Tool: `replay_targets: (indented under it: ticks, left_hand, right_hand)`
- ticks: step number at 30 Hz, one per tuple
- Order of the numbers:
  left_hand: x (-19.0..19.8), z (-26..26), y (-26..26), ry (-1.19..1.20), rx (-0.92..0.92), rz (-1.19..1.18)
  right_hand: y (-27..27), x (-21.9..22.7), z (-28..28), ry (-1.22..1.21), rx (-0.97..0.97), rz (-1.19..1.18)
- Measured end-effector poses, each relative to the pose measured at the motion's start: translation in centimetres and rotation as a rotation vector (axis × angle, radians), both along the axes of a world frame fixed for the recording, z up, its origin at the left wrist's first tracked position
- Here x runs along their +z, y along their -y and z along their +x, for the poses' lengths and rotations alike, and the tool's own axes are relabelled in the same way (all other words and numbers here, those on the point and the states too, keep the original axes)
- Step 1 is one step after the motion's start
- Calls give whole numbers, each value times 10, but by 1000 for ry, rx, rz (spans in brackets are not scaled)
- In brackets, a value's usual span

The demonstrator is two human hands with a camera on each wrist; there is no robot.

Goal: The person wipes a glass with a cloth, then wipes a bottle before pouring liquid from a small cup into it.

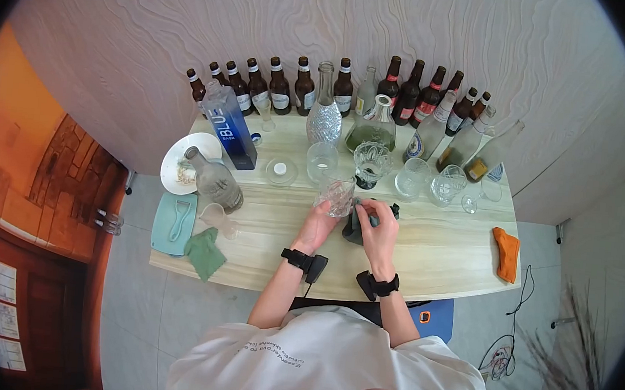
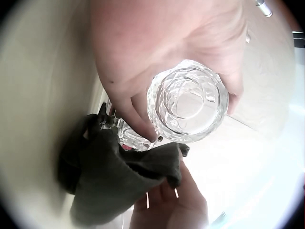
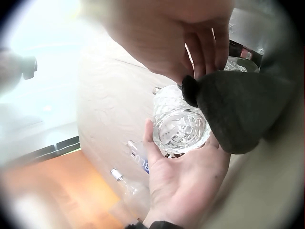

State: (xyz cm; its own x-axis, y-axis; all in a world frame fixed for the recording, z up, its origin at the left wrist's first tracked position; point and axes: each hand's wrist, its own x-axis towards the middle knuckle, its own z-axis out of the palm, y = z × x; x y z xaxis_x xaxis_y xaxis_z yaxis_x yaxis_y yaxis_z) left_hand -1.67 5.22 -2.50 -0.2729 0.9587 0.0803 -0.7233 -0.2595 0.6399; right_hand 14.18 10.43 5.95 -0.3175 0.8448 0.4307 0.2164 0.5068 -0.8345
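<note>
A clear cut-glass tumbler (image 1: 337,198) is gripped in my left hand (image 1: 315,229), thumb and fingers round its sides; in the left wrist view the round end of the glass (image 2: 190,105) faces the camera. My right hand (image 1: 378,238) pinches a dark grey-green cloth (image 1: 355,227), whose folds hang below the fingers, just right of the glass. In the right wrist view the cloth (image 3: 243,105) hangs from the fingertips of the right hand (image 3: 176,33), beside the glass (image 3: 181,131) in the left hand (image 3: 188,183).
Brown bottles (image 1: 279,88) line the table's back edge. Several glasses (image 1: 411,179) and a green-filled decanter (image 1: 372,130) stand beyond my hands. To the left are a blue bottle (image 1: 233,130), a grey bottle (image 1: 215,180), a plate (image 1: 174,162) and a peeler (image 1: 179,219); an orange cloth (image 1: 505,254) lies right.
</note>
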Motion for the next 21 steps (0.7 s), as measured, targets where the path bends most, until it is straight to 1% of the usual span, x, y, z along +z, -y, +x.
replay_targets:
  ticks: [4,10,13,18,21]
  left_hand:
    - [0,0,-1,19,-13,2]
    - [3,1,4,30,44,-79]
    - [3,0,3,7,-1,-47]
    - [13,2,5,41,54,-92]
    - [4,0,7,75,73,-113]
  right_hand:
    - [-4,-3,-5,-11,39,-24]
    - [-7,-6,-6,11,61,-68]
    - [-12,-8,-5,1,79,-108]
    - [-19,-1,-7,52,106,-148]
    - [-24,-1,-9,86,138,-126]
